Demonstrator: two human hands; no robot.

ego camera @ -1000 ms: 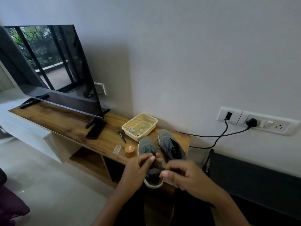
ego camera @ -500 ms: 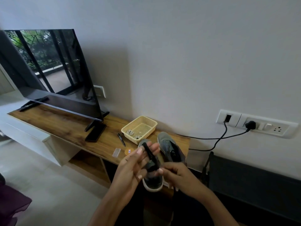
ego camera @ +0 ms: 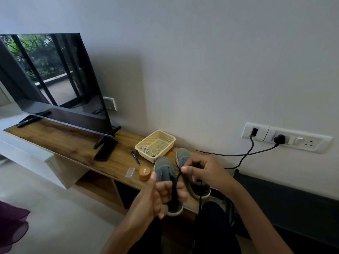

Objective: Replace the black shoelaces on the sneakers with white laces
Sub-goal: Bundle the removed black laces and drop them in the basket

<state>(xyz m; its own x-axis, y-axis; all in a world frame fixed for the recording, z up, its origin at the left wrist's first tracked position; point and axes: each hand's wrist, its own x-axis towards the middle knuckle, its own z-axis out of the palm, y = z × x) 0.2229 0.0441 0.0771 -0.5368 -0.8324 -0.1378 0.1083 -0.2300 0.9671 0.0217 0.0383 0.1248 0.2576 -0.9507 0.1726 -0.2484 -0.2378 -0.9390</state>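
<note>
Two grey sneakers [ego camera: 164,170] on a wooden shelf [ego camera: 73,143], with the right hand [ego camera: 205,170] pinching a black lace [ego camera: 175,184] that runs down into the curled left hand [ego camera: 157,197]; white laces [ego camera: 145,149] lie in the basket [ego camera: 145,139].

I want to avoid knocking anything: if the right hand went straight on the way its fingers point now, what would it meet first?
Probably the left grey sneaker: the right hand, pinching the black lace, points left across it. The orange jar lies beyond; depth is unclear.
</note>
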